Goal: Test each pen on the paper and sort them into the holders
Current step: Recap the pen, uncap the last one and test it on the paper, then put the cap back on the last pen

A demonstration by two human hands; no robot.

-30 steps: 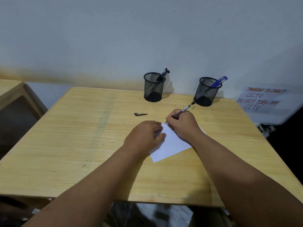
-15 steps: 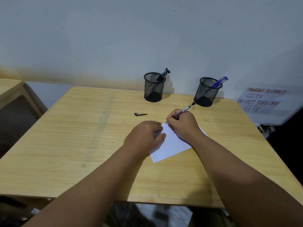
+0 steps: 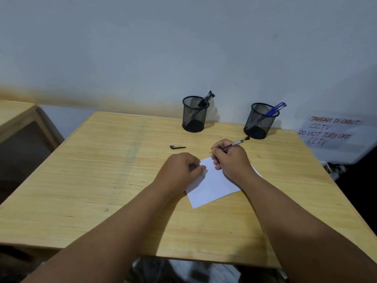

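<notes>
A white sheet of paper (image 3: 212, 186) lies on the wooden table (image 3: 102, 180). My right hand (image 3: 230, 158) grips a black pen (image 3: 236, 143) with its tip at the paper's far corner. My left hand (image 3: 181, 170) rests curled on the paper's left edge, holding it down. A black pen cap (image 3: 177, 147) lies on the table to the left of the pen. Two black mesh holders stand at the back: the left holder (image 3: 193, 114) holds black pens, the right holder (image 3: 260, 121) holds blue pens.
A wall runs right behind the holders. A paper sign (image 3: 330, 131) with handwritten red text hangs at the right. Another wooden table (image 3: 16, 117) stands at the left, across a gap. The table's near edge is just under my forearms.
My right hand with the pen has shifted slightly toward the far edge of the paper. The left hand, paper and cap stay where they were.
</notes>
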